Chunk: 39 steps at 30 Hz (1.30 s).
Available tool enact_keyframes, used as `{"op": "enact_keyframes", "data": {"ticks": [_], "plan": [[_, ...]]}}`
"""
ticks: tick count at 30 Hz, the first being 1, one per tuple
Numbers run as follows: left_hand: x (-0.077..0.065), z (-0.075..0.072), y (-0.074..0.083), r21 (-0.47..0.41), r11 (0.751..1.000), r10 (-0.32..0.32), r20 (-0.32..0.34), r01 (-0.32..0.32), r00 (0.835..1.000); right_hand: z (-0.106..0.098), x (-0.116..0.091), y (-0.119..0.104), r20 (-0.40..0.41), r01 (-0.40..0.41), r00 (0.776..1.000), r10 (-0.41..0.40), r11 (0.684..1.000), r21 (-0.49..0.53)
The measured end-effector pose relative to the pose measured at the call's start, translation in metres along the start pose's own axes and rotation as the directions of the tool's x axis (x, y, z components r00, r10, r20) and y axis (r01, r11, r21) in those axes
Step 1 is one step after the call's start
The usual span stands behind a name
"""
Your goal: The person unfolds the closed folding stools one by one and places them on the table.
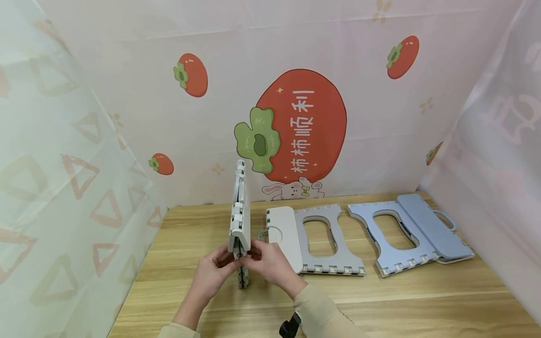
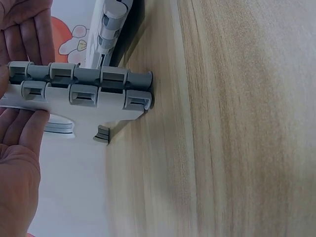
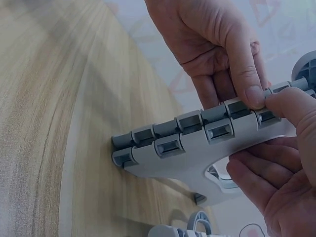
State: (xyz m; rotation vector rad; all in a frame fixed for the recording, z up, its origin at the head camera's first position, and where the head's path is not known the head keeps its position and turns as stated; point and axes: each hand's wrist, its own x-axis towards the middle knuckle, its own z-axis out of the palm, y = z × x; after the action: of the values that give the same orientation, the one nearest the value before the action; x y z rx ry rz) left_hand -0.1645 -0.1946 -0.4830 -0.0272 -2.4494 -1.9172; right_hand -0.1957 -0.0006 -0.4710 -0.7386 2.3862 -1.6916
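A white folding step stool with grey hinges stands upright on edge on the wooden table, folded flat, its narrow end toward me. My left hand grips its near edge from the left, the thumb on the hinge row. From the right, my right hand grips the same edge, with its thumb close to the left one. In the right wrist view the thumbs meet at the grey hinge pieces, fingers spread along both side panels. The stool's lower end touches the table in the left wrist view.
Right of the held stool lies a white and grey folding stool, opened flat. A blue folding stool with a handle lies farther right. Printed cloth encloses the wooden table at the back and sides.
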Motion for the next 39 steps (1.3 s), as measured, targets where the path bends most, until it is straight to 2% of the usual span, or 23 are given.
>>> {"op": "enact_keyframes", "data": {"ticks": [24,39], "plan": [[-0.007,-0.017,0.000,0.015,1.000,-0.011,-0.013,0.012,1.000,0.002,0.000,-0.003,0.004,-0.003,1.000,0.003,0.998,-0.062],[-0.009,-0.027,-0.011,0.009,1.000,-0.013,-0.040,0.013,0.999,0.003,-0.001,-0.005,0.012,0.001,1.000,0.000,0.999,-0.053]]}}
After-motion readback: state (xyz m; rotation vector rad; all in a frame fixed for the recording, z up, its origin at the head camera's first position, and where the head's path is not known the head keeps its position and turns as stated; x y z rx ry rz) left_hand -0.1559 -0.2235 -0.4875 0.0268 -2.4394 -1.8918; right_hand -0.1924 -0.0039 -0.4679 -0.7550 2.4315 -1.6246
